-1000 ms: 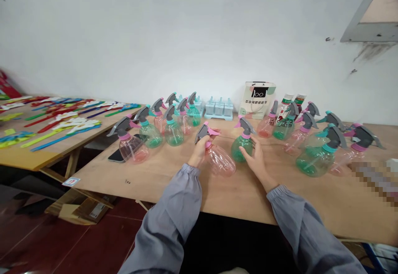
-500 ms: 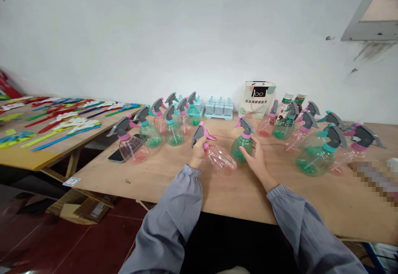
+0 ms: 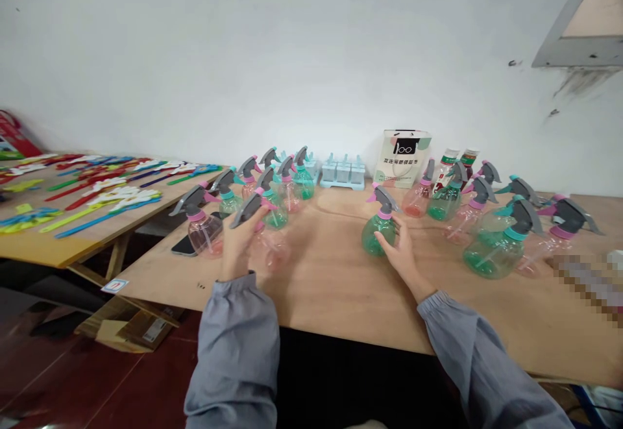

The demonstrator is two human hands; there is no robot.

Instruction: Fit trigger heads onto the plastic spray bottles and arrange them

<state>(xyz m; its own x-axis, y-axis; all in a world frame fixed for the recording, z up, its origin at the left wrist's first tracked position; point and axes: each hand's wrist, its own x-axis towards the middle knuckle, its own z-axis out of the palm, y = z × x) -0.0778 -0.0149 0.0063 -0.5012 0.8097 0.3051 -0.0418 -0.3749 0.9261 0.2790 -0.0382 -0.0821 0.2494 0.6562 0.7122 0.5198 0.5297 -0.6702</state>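
My left hand (image 3: 239,242) is wrapped round the neck of a pink spray bottle (image 3: 273,247) with a grey and pink trigger head. The bottle tilts, its base toward the right, in front of several other spray bottles. My right hand (image 3: 400,242) grips the side of a green spray bottle (image 3: 376,237) with a pink collar, which stands upright on the table. To the left of my left hand stands another pink spray bottle (image 3: 203,234), with a dark phone (image 3: 183,246) lying behind it.
Several pink and green spray bottles, one a green bottle (image 3: 492,255), stand at the right. A blue popsicle mould (image 3: 342,173) and a printed paper bag (image 3: 402,160) are by the wall. Colourful plastic pieces (image 3: 104,196) cover the left table (image 3: 58,247).
My left hand has carried the pink spray bottle leftward, away from the green one, toward the left group. My right hand stays on the green spray bottle.
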